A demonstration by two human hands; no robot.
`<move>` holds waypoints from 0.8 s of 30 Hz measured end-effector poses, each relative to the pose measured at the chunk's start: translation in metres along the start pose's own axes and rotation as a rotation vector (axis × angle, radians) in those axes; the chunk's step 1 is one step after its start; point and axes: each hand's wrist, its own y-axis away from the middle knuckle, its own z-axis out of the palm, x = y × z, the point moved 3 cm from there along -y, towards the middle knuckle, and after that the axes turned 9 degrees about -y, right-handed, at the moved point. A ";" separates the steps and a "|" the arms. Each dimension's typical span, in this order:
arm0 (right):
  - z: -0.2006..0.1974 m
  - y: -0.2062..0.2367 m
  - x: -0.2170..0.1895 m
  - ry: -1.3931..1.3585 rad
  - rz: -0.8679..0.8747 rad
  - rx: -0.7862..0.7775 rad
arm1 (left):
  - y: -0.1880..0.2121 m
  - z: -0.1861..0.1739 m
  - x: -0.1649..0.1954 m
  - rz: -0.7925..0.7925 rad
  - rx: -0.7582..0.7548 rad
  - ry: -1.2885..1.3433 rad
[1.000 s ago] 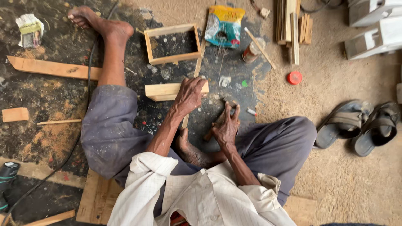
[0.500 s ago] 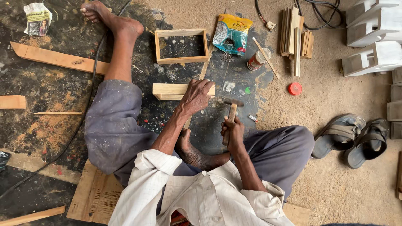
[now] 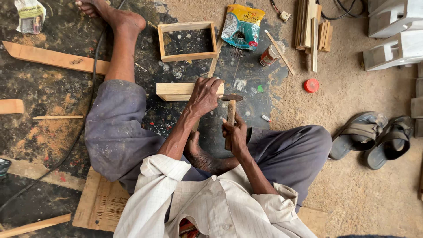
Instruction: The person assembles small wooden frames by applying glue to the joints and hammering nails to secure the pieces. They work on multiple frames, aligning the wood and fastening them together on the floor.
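The wooden block lies on the dark floor just below an open wooden frame; the left hand presses its fingers on the block's right end. The right hand grips a hammer. A teal-and-yellow pouch lies above, a red cap farther right.

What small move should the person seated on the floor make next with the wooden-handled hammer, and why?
Probably a short tap down onto the end of the pale rectangular wooden frame piece. The left hand presses on that end, and the right hand holds the wooden-handled hammer with its dark head right beside those fingers, so a light, careful blow seems wise.
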 end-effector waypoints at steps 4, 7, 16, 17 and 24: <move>0.004 0.006 -0.014 0.090 -0.117 0.017 | 0.001 0.000 0.000 0.000 0.023 0.000; 0.000 0.009 -0.026 0.217 -0.208 0.043 | 0.001 -0.007 0.001 -0.001 -0.009 0.034; -0.008 0.025 -0.070 0.717 -0.919 -0.052 | -0.001 -0.024 0.003 -0.045 -0.048 0.172; -0.009 0.024 -0.076 0.747 -0.953 -0.050 | -0.002 -0.022 0.003 -0.050 -0.043 0.134; -0.010 0.017 -0.086 0.573 -0.552 0.025 | 0.003 -0.020 0.006 -0.033 0.079 0.112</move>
